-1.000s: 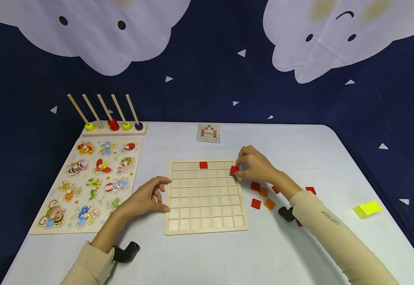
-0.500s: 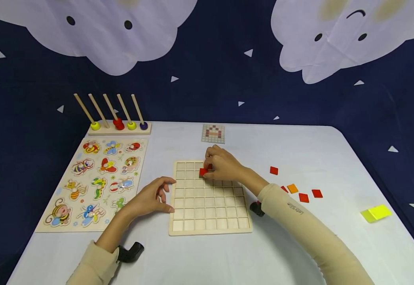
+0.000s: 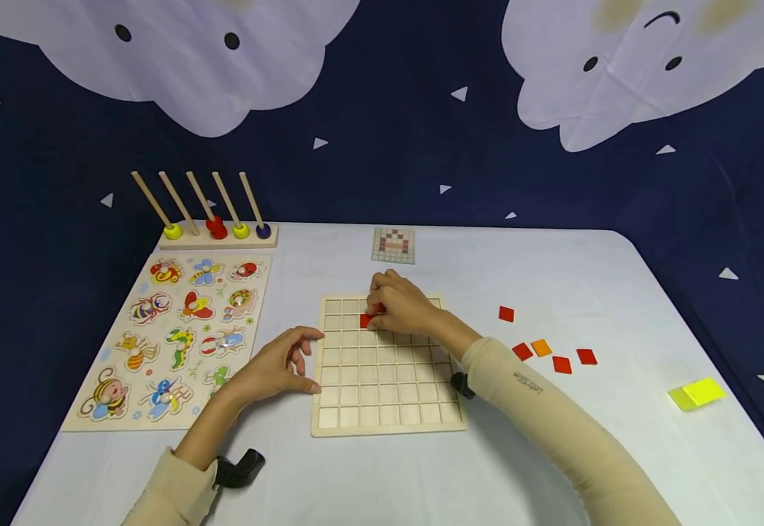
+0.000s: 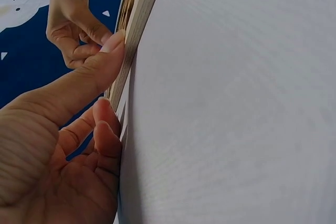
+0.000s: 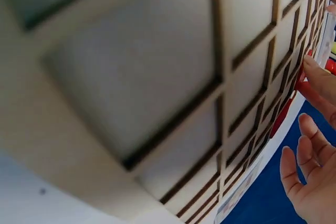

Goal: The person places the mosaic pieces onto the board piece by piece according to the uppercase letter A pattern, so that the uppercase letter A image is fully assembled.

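A light wooden grid board (image 3: 388,429) lies flat at the middle of the table. My right hand (image 3: 403,305) reaches over its upper part and pinches a red square tile (image 3: 364,321) at a cell in the second row. Another red tile (image 5: 280,119), in the top row, is mostly hidden by that hand in the head view but shows in the right wrist view. At the board's left edge, my left hand (image 3: 275,362) touches the rim with thumb and index fingertip spread apart. Its remaining fingers are loosely bent, as the left wrist view shows.
Right of the board lie several loose red tiles (image 3: 506,314) and an orange tile (image 3: 541,348). A small pattern card (image 3: 393,245) sits behind the board. An insect puzzle board (image 3: 188,336), a peg stand (image 3: 219,240) and yellow sticky notes (image 3: 697,394) are also on the table.
My right hand has carried the red tile from the board's right edge leftward to the second row, then shifted slightly further left. My left hand stays at the left edge.
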Action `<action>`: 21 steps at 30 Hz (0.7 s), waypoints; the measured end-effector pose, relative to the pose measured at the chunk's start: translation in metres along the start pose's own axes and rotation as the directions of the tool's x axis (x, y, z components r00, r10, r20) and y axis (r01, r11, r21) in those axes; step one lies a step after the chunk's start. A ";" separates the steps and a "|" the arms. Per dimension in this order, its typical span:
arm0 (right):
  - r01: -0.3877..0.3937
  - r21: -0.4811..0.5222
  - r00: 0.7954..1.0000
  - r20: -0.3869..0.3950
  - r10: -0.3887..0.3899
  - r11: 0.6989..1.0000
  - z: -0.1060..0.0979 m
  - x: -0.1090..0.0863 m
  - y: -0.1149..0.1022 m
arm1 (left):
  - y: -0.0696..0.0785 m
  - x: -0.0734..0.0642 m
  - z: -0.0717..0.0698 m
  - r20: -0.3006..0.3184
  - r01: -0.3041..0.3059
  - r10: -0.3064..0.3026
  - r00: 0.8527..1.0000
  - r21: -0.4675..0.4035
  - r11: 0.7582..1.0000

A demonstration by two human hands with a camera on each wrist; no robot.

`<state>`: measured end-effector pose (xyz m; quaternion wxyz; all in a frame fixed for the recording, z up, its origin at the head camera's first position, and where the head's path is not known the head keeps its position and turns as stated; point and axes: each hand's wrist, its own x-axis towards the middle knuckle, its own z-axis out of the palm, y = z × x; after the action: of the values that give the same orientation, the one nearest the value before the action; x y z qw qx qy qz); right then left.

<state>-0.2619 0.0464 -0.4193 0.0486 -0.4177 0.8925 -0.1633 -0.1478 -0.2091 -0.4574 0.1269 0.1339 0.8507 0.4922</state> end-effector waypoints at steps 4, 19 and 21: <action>-0.042 -0.005 0.999 0.011 0.042 0.999 -0.002 -0.001 -0.003 | 0.002 0.000 0.001 0.003 -0.008 0.008 1.000 0.000 1.000; -0.134 0.047 0.985 -0.102 0.138 0.990 -0.037 -0.055 0.038 | 0.002 -0.003 0.000 -0.003 0.016 -0.016 1.000 0.013 1.000; -0.180 0.041 0.976 -0.116 0.183 0.983 -0.042 -0.069 0.052 | 0.003 -0.003 0.000 -0.001 0.013 -0.013 1.000 0.009 1.000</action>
<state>-0.2644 0.1410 -0.4000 0.0163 -0.3232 0.9256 -0.1963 -0.1450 -0.2088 -0.4549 0.1293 0.1288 0.8537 0.4878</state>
